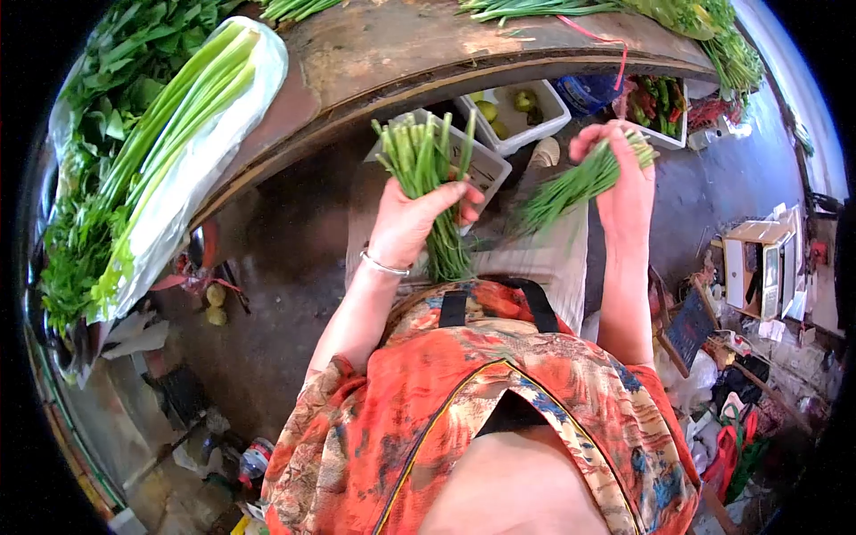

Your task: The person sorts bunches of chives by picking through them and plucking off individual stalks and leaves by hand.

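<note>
My left hand (408,212) is wrapped round a bunch of green stalks (414,153), their pale cut ends pointing up and the thinner tops hanging towards my lap. A bangle (385,265) circles that wrist. In my right hand (627,169) is a bunch of thin chives (563,189), held near its cut ends, with the blurred tips slanting down to the left. The two bunches are apart, both in front of my body and below the table edge. Part of each bunch is hidden behind the fingers.
A curved wooden table (374,45) runs across the front. Celery in a plastic bag (259,89) lies on its left. White crates (548,116) stand underneath, one with round green produce and another with peppers (657,105). Clutter (731,383) fills the floor at right.
</note>
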Action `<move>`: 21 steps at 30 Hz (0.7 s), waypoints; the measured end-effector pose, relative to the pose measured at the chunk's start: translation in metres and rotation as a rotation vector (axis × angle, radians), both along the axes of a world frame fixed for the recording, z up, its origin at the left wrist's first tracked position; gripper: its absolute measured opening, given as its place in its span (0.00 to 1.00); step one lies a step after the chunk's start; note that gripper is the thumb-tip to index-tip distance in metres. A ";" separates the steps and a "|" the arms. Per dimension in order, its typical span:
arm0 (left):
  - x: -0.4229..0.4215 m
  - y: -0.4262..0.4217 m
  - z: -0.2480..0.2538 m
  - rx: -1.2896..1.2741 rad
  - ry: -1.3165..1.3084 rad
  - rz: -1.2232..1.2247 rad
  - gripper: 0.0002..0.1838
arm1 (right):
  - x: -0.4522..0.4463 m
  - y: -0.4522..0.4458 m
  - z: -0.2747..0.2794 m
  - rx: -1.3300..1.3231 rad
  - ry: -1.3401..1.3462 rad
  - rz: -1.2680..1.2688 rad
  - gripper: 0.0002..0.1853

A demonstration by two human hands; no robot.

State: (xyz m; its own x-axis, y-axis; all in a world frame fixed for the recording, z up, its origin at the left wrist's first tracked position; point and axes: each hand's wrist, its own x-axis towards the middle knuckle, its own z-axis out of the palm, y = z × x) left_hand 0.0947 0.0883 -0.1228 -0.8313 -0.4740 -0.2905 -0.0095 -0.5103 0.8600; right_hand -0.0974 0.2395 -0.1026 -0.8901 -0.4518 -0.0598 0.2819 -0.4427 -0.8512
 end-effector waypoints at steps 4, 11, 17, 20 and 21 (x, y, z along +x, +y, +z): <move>-0.005 0.008 -0.008 -0.022 0.016 -0.095 0.10 | 0.021 -0.009 -0.012 0.143 0.184 0.320 0.07; -0.006 0.018 -0.005 -0.007 0.036 -0.121 0.08 | 0.039 -0.021 -0.010 0.128 0.136 0.406 0.06; -0.006 0.018 0.001 -0.018 -0.034 -0.065 0.10 | 0.021 -0.015 -0.014 0.095 0.139 0.376 0.04; -0.007 0.027 -0.004 -0.062 -0.127 -0.072 0.12 | 0.043 -0.022 -0.006 0.283 0.231 0.370 0.09; -0.008 0.031 -0.001 -0.062 -0.136 -0.064 0.13 | 0.048 -0.024 -0.006 0.244 0.193 0.397 0.10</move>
